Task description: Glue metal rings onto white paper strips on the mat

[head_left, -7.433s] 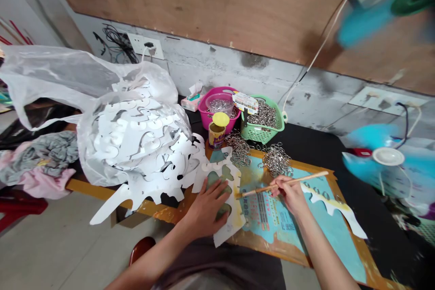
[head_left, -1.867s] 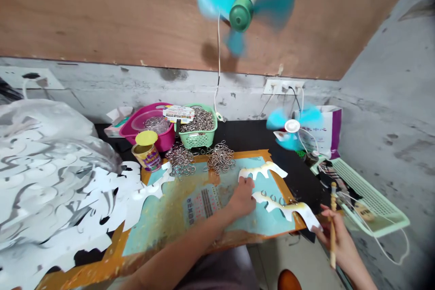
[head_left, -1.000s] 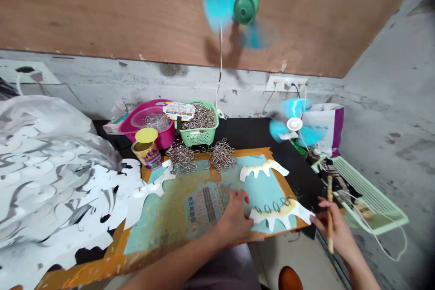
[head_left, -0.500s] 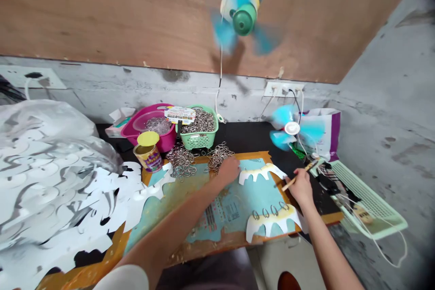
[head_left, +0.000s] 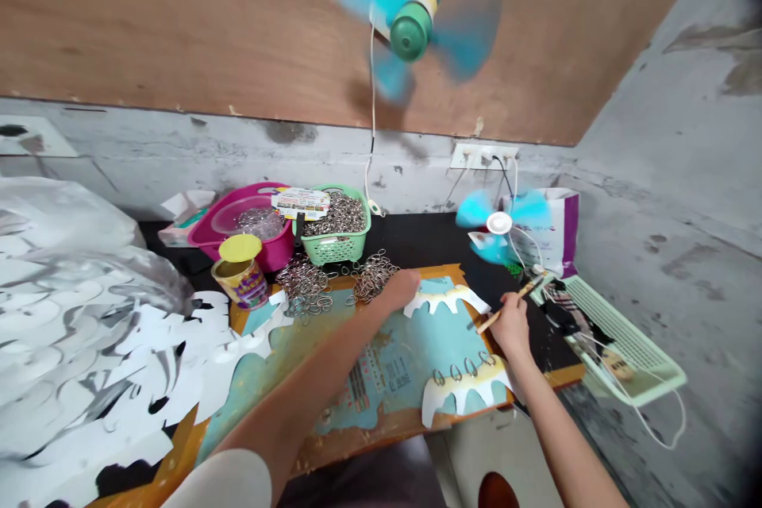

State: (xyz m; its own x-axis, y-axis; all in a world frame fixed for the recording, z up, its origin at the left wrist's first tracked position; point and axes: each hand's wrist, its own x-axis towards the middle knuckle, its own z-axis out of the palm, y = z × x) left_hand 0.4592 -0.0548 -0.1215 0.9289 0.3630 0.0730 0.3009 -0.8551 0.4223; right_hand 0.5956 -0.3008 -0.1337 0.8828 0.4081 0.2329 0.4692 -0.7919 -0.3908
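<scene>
My left hand is at the left end of a white scalloped cut-out, beside a pile of metal rings. Its fingers are closed and mostly turned away, so what they pinch is hidden. In my right hand is a thin wooden-handled tool, held slantwise near the cut-out's right end; its kind is unclear. Closer to me lies another white cut-out, with several metal rings standing along its yellowish upper edge. Both cut-outs rest on the blue sheet covering the table.
White cut-outs and a plastic bag heap up on the left. Behind are a pink basket, a green basket of rings and a tin. Two blue fans spin, one overhead, one at the back. A pale green tray sits right.
The view has turned slightly right. My left hand has shifted from the ring pile rightward to the upper cut-out's left end. My right hand still holds the wooden-handled tool.
</scene>
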